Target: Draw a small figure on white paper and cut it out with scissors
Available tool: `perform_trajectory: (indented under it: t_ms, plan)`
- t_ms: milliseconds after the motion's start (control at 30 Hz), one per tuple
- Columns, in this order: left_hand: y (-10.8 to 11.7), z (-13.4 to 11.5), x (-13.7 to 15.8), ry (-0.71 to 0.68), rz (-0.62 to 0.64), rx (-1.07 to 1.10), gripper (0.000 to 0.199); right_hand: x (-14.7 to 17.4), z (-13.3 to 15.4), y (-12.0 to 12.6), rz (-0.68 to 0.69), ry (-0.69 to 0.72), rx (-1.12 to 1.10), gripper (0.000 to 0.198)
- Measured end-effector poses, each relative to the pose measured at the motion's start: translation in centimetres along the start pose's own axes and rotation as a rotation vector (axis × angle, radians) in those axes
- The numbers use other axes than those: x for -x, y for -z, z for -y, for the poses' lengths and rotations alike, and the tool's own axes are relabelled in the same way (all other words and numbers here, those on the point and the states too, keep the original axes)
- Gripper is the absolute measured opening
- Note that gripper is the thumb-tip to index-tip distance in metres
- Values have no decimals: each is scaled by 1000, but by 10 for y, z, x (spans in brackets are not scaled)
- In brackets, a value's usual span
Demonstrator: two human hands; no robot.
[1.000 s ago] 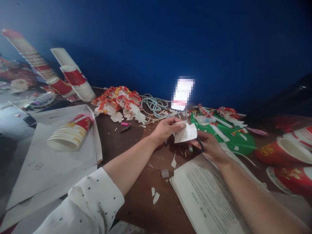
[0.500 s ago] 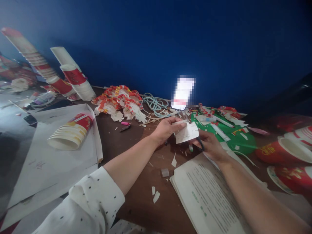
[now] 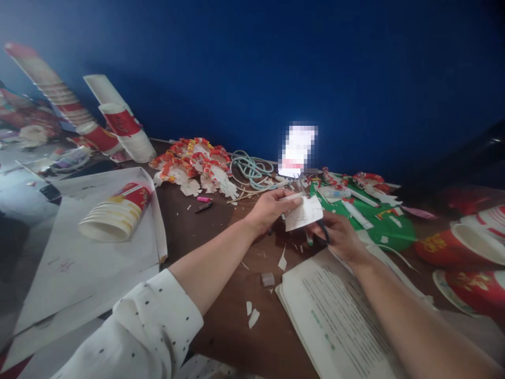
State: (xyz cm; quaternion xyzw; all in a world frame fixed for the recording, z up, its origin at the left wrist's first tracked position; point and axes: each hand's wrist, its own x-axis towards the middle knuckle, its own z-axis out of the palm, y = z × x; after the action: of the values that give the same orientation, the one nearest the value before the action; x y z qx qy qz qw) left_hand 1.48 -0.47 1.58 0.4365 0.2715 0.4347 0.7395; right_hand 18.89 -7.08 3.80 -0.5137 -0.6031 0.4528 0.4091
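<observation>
Pinched in my left hand (image 3: pixel 269 210) is a small piece of white paper (image 3: pixel 304 213), slightly curved, with thin lines drawn on it. My right hand (image 3: pixel 342 234) is closed around the dark handle of a pair of scissors (image 3: pixel 324 231), at the paper's right edge. The paper and my fingers hide most of the scissors, so how far the blades are apart cannot be seen. Below my hands, paper scraps (image 3: pixel 282 259) and a small clear block (image 3: pixel 267 279) lie on the brown table (image 3: pixel 236 337).
Nested paper cups (image 3: pixel 118 210) lie on a white board (image 3: pixel 79 252) at left. Cut red-and-white paper pieces (image 3: pixel 193 163) and a coiled cable (image 3: pixel 252 168) sit behind. A bright phone (image 3: pixel 296 150) leans upright near the blue wall. Printed sheets (image 3: pixel 335 316) lie under my right forearm.
My right hand and the scissors have shifted very slightly against the paper, and the paper is tilted a little differently. My left hand keeps its grip; everything else stays put.
</observation>
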Motion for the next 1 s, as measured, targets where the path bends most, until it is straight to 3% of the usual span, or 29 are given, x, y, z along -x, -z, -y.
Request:
perform_trajectory:
  t_ms: [333,467,567,833,1000]
  plan:
    - [-1,-1,-1,12,-24,45,32,-1,0,-6,-51,-67,-19,33]
    - [-2,-3,-1,20,-61,97,30,-7,-4,-3,-224,-116,-59,27]
    - [-2,-3,-2,27,-87,48,27,-12,-11,2,-351,-131,-181,36]
    - [2,4,-5,65,-148,-284,23,-13,-11,-5,-281,-73,-247,47]
    - [-2,3,-4,1,-97,-220,31,-13,-12,-7,-318,-78,-225,43]
